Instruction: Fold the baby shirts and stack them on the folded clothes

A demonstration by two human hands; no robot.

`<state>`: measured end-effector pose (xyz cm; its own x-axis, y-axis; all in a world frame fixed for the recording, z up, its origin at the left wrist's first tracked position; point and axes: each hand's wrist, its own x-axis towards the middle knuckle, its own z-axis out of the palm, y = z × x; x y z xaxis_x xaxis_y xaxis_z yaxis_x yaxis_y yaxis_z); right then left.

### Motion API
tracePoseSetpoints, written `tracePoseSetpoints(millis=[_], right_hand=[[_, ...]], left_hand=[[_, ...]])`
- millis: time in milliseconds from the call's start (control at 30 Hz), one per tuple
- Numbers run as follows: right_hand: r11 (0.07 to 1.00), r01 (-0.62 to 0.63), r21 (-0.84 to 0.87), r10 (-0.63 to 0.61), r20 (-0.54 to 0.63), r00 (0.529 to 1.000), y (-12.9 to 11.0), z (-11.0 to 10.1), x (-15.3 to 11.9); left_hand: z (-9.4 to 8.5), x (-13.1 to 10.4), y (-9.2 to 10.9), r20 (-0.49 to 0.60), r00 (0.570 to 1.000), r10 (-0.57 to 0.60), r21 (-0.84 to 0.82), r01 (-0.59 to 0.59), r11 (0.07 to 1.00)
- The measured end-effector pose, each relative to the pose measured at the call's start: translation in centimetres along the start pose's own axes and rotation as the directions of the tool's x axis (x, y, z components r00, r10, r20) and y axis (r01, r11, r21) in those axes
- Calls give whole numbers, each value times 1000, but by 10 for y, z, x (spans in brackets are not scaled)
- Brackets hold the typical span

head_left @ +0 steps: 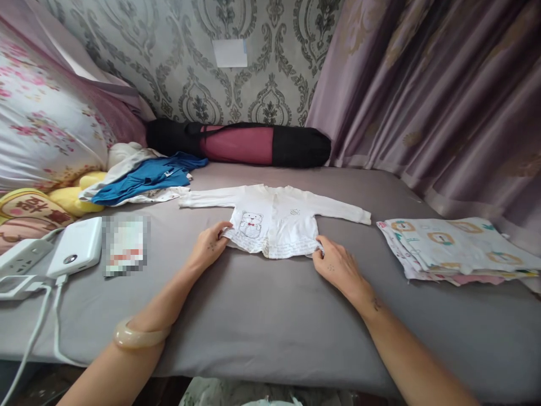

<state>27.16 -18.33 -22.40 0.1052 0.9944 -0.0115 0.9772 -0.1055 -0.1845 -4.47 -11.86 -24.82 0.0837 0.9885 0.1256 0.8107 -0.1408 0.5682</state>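
While spread flat on the grey bed (270, 338), centre of frame: white baby shirt (274, 217), front up, sleeves out to both sides. Right of frame: stack of folded cloths (460, 248), well apart. Lower centre: left hand (209, 248) pinched on the lower left hem corner, right hand (338, 268) pinched on the lower right. Step, as judged: smoothing flat. Next move calls for an even pull, both corners kept pinched.

Bare grey sheet (270, 332) lies open in front of the white shirt (274, 220) and between both forearms. To the left, a power bank (76, 246) and its cables crowd the edge; to the right, a stack of folded cloths (456, 248) blocks the way. Behind, a blue garment (143, 177) and a black-red roll bag (240, 144) close off the wall side.
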Motion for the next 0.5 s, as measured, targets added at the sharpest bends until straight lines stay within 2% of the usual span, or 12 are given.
tracePoseSetpoints(millis=[100,233,500], right_hand=[[1000,9,-23,-8,18,1000,-1,2,0],[995,74,-63,-71,54,996,4,3,1],[980,123,-155,-104,126,987,13,-11,2]], left_hand=[[0,0,1,33,999,-5,22,4,1000],[-3,2,-5,90,995,44,57,-49,997],[-24,5,-20,207,942,265,49,-281,958]])
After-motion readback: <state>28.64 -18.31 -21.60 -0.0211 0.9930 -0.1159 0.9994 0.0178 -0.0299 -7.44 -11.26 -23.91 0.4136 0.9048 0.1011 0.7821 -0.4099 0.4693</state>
